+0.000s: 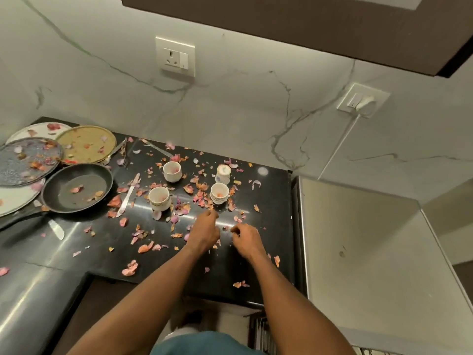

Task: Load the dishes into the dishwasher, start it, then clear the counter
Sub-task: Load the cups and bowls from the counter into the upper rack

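Onion peels [144,248] lie scattered over the black counter [76,242]. My left hand [204,230] reaches over the counter's middle, its curled fingertips pinching peels just in front of a white cup [219,192]. Beside it, my right hand [245,238] curls its fingers round small peel bits. Two more white cups [172,171] [159,198] and a floral cup [223,173] stand behind. At the left are a black frying pan [76,188] and a gold plate [85,144], a blue-grey plate [28,160] and white plates [15,198].
Table knives [129,194] [56,229], a fork [124,160] and a spoon [156,148] lie among the peels. A steel-topped appliance [358,239] adjoins the counter on the right. A wire rack [261,334] shows below the counter edge. Sockets are on the marble wall [256,98].
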Available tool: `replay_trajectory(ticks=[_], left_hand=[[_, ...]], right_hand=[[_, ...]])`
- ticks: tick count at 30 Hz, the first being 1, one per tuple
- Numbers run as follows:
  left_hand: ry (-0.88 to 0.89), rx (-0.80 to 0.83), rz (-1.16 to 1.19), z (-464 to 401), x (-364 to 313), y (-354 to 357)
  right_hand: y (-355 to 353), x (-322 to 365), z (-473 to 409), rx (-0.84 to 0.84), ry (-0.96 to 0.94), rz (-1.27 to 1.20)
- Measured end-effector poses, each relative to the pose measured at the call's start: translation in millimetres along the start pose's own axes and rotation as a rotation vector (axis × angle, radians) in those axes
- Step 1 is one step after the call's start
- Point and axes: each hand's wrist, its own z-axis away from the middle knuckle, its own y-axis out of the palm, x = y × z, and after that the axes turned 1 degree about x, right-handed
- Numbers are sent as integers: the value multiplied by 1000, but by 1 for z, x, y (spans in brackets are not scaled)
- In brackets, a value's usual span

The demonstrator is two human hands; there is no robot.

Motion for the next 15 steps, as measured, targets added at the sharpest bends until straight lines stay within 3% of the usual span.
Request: replay_trajectory(ticks=[7, 15], left_hand=[[-25, -121, 105, -80, 14, -11], [4, 16, 115, -144, 40, -2]], right_hand=[[-13, 8, -50, -105, 123, -147], [-17, 34, -80, -154, 171, -308]])
